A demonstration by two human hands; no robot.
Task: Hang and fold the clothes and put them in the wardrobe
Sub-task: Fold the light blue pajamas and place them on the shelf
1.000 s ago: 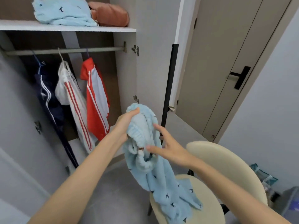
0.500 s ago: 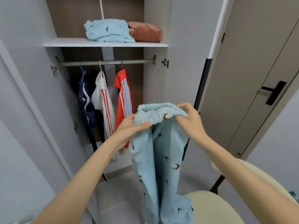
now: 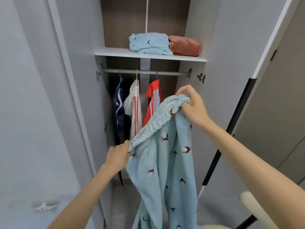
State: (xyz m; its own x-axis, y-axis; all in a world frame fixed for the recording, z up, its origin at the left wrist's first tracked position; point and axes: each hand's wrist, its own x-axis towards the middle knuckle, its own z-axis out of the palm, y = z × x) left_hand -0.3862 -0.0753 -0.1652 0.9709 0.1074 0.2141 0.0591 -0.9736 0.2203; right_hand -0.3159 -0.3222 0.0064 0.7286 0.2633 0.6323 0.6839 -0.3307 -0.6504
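Head view: both hands hold light-blue pants (image 3: pixel 165 162) up in front of the open wardrobe (image 3: pixel 125 22). The left hand (image 3: pixel 118 157) pinches the low end of the elastic waistband with its fingers curled on it. The right hand (image 3: pixel 192 104) grips the high end, so the band slants and the legs hang down. On the shelf (image 3: pixel 115 52) lie a folded blue garment (image 3: pixel 148 42) and a rust bundle (image 3: pixel 186 46). From the rail (image 3: pixel 145 72) hang a navy jacket (image 3: pixel 118 111), a white jacket (image 3: pixel 134 106) and a red jacket (image 3: pixel 152 100).
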